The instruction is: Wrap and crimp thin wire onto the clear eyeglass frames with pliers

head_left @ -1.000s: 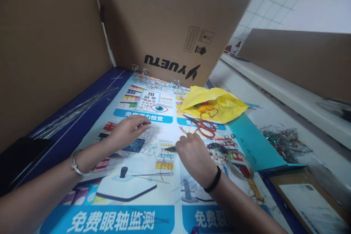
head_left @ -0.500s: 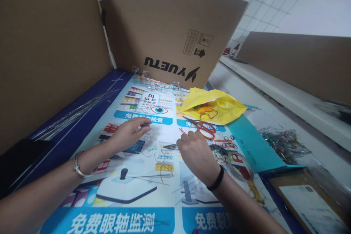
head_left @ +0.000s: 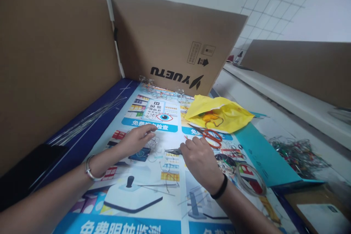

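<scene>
Firstly, my right hand [head_left: 201, 162]: fingers clenched round pliers [head_left: 173, 151], left of the scissors [head_left: 212, 139]. Next, my left hand [head_left: 134, 142]: fingers curled, grasp unclear, farther left of them, near fine wire [head_left: 157, 142] (mid-wirework, I judge; steadiness wanted next).

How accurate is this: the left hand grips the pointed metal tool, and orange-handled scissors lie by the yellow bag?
Not quite: in the head view, the right hand grips the pointed metal tool, not the left hand. The orange-handled scissors do lie by the yellow bag.
</scene>
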Motion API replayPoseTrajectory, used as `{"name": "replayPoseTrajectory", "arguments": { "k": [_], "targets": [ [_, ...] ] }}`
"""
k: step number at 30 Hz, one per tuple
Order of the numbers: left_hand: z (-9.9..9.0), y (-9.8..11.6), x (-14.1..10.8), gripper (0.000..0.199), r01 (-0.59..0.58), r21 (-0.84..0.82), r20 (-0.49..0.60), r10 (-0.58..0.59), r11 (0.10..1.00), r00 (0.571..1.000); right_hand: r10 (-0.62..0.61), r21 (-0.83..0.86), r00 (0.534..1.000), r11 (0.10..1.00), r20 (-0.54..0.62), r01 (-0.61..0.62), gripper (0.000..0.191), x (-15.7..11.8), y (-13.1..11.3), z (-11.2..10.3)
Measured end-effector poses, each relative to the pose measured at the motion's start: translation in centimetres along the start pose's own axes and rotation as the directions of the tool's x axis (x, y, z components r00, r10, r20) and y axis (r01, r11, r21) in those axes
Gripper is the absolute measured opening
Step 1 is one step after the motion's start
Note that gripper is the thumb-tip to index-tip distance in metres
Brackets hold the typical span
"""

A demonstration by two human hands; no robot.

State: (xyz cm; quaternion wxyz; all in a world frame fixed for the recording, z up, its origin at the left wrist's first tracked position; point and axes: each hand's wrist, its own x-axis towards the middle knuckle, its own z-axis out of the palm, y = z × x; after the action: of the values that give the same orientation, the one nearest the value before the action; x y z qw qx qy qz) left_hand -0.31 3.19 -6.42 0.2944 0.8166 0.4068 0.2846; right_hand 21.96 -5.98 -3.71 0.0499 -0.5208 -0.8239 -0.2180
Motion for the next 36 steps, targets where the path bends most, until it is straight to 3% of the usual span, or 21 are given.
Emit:
{"name": "replayPoseTrajectory", "arguments": {
  "k": [10, 13, 16, 21, 25, 33, 36],
  "targets": [
    [-0.8, -0.3, 0.3, 0.034, 0.040, -0.155, 0.002, -0.040, 0.987, 0.999, 0.004, 0.026, 0.998, 1.000, -0.058, -0.002, 0.013, 0.0, 0.2, 1.1],
    [-1.1, 0.3, 0.3, 0.031, 0.016, -0.133, -0.090, -0.029, 0.991, 0.995, 0.020, 0.023, 0.996, 1.000, -0.082, -0.018, 0.012, -0.1, 0.3, 1.0],
    [-1.5, 2.1, -0.2, 0.027, 0.041, -0.094, -0.194, -0.059, 0.995, 0.979, 0.053, 0.004, 0.991, 0.999, -0.126, -0.052, 0.010, -0.1, 0.5, 0.6],
    [-1.3, 5.8, -1.6, 0.024, 0.120, -0.230, 0.006, -0.122, 0.966, 0.992, 0.072, -0.049, 0.970, 0.995, -0.233, -0.086, 0.007, -0.3, 0.6, -0.6],
    [-0.9, 7.3, -2.2, 0.026, 0.227, -0.324, 0.152, -0.186, 0.919, 0.971, 0.050, -0.101, 0.966, 0.992, -0.253, -0.078, 0.010, -0.4, 0.2, -1.8],
    [0.0, 7.8, -2.3, 0.022, 0.355, -0.396, 0.251, -0.272, 0.847, 0.929, 0.047, -0.094, 0.971, 0.993, -0.235, -0.071, 0.010, -0.4, -0.7, -2.7],
    [0.0, 7.7, -2.3, 0.020, 0.350, -0.430, 0.245, -0.266, 0.832, 0.932, 0.071, -0.026, 0.972, 0.997, -0.226, -0.079, 0.012, -0.3, -0.6, -2.3]
  ]
}}
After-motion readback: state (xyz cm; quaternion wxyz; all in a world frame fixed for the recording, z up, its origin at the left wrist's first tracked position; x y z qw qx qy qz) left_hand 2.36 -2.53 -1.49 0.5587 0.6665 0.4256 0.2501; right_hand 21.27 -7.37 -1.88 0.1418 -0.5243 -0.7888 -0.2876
